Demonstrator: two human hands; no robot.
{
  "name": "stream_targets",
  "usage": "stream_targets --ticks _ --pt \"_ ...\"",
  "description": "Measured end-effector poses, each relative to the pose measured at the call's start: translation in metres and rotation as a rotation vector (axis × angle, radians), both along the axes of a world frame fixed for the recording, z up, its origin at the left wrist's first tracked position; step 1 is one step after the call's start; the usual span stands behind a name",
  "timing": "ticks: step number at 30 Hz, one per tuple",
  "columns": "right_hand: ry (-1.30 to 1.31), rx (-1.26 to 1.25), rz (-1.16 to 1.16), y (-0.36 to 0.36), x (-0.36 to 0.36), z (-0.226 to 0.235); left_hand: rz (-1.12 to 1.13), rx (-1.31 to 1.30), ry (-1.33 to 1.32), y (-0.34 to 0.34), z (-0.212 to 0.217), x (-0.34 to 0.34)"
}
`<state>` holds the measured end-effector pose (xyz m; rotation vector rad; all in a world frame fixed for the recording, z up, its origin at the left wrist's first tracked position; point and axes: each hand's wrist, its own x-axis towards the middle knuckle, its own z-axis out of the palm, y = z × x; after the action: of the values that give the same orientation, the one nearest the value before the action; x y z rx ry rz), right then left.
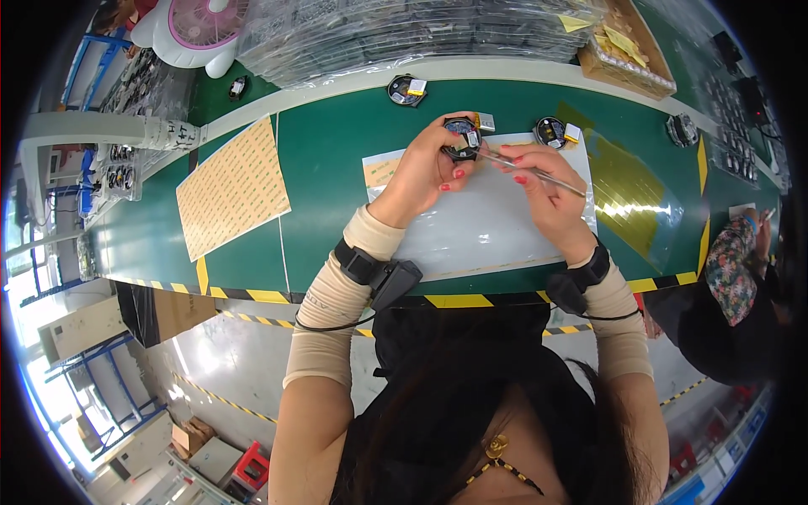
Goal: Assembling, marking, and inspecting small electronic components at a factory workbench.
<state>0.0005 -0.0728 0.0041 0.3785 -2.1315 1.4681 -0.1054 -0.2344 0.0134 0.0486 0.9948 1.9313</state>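
Observation:
My left hand [425, 168] grips a small round black part [461, 140] with a blue and silver middle, held above a white sheet [480, 227] on the green conveyor belt [328, 160]. In my right hand [539, 181] is a pair of metal tweezers [526, 167], whose tip reaches the side of the round part. Both wrists wear black bands with a small device attached.
More round black parts [406, 90] [551, 132] [682, 129] lie along the belt's far side. A tan sheet of small stickers [231, 187] lies at left. Stacked clear trays [404, 34], a cardboard box [627, 42] and a pink fan [202, 25] stand behind. Another person [741, 278] works at right.

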Motion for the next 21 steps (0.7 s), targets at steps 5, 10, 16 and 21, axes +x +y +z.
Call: stream_targets --ticks 5,10,16,21 --pt "-0.02 0.0 0.021 -0.003 -0.001 0.004 -0.026 0.023 0.009 -0.001 0.005 0.005" --pt "-0.135 -0.466 0.106 -0.009 0.001 0.004 -0.065 0.034 -0.025 0.0 0.008 0.006" --pt "-0.219 -0.522 0.066 -0.01 -0.002 0.01 -0.054 0.06 -0.046 -0.003 0.006 0.005" --pt "-0.129 -0.367 0.011 -0.009 -0.003 0.007 -0.047 0.08 -0.002 -0.001 0.003 0.006"
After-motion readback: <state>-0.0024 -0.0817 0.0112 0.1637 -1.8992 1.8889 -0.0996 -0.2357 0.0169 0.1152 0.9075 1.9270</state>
